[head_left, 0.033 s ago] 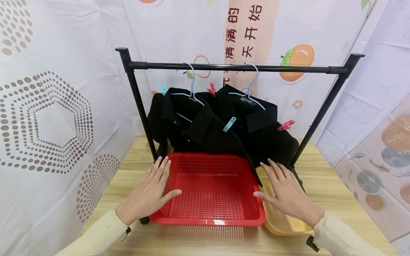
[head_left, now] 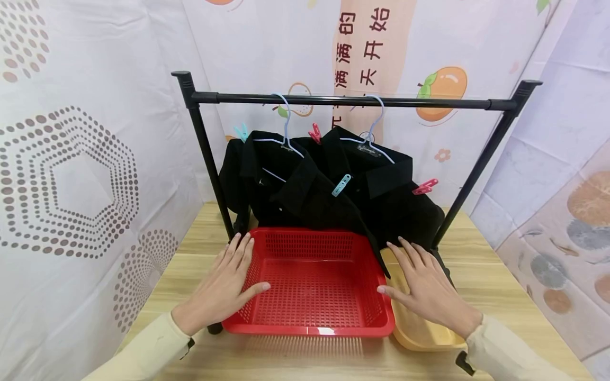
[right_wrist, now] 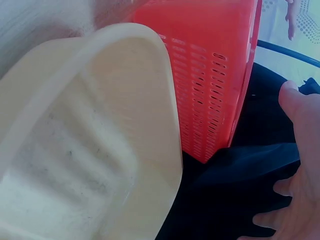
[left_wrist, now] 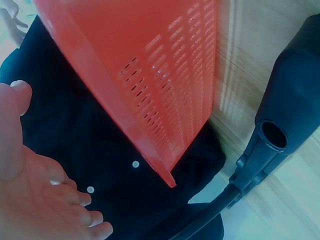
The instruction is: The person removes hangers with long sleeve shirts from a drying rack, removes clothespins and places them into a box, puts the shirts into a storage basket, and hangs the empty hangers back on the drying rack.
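Note:
A red perforated plastic basket (head_left: 310, 291) sits in the middle of the table, its inside bare. Over its left rim my left hand (head_left: 221, 286) hovers palm down, fingers straight; the left wrist view shows a gap between that hand and the basket. My right hand (head_left: 424, 288) is spread above a yellow plastic tub (head_left: 421, 330), thumb near the basket's right rim, and it holds nothing. Behind the basket hang two black shirts, one on the left (head_left: 305, 185) and one on the right (head_left: 400, 211), on pale blue hangers; a shirt corner dips over the basket's right edge.
A black rack with a crossbar (head_left: 333, 99) stands over the wooden table (head_left: 476, 317). Red and blue clothespins grip the shirts, among them a blue one (head_left: 341, 185) at the middle and a red one (head_left: 425, 186) at the right. Patterned white sheets surround the table.

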Demonstrator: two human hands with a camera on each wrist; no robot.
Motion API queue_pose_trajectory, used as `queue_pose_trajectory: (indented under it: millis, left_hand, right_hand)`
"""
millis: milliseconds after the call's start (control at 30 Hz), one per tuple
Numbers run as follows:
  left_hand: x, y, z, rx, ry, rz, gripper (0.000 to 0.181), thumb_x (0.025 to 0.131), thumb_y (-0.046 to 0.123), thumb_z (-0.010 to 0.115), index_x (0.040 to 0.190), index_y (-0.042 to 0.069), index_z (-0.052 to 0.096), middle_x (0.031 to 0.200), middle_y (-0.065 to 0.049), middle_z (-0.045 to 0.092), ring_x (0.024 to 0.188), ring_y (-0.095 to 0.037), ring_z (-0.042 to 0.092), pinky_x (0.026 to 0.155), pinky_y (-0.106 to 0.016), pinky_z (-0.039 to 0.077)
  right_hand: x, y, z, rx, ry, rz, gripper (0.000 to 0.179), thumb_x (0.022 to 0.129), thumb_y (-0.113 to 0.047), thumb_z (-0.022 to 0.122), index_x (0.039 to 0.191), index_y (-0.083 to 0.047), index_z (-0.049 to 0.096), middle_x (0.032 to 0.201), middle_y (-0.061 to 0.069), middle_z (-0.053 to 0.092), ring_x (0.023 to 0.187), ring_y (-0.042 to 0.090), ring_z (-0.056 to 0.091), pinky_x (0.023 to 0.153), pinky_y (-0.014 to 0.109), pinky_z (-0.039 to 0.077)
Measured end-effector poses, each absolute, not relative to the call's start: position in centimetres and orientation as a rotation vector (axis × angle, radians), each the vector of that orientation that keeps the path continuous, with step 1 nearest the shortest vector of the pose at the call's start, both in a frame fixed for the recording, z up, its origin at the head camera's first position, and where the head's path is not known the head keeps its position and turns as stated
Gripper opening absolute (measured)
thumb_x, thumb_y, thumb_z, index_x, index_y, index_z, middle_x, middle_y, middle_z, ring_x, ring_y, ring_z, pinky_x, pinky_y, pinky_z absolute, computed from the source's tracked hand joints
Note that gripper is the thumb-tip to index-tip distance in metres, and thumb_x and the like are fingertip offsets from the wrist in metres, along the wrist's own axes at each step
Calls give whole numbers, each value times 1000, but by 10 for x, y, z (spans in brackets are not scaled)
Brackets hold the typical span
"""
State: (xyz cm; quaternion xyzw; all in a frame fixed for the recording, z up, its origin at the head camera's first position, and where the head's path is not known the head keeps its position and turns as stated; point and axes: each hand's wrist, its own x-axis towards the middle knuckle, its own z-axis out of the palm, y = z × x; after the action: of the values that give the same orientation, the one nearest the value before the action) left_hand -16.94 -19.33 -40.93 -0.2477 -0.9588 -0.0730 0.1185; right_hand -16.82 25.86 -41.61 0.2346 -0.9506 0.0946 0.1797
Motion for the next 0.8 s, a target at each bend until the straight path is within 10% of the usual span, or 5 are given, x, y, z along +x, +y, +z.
queue_pose_trajectory:
  millis: [367, 800]
  left_hand:
    - [-171, -196, -416, -756, -2788, -252, 94, 102, 65, 47, 159, -7, 26, 168, -20, 15, 156, -38, 7, 122, -56, 15]
    - [-184, -207, -418, -690, -2512, -505, 49, 99, 33, 71, 131, -4, 66, 125, -19, 67, 115, -36, 61, 97, -53, 51]
  right_hand:
    - [-168, 260, -415, 669, -2636, 336, 83, 91, -53, 74, 153, -5, 46, 147, 19, 52, 132, 43, 45, 108, 61, 33]
    - [-177, 258, -400, 621, -2491, 513, 30, 95, -20, 76, 122, -8, 69, 99, 2, 74, 92, 19, 55, 70, 39, 49]
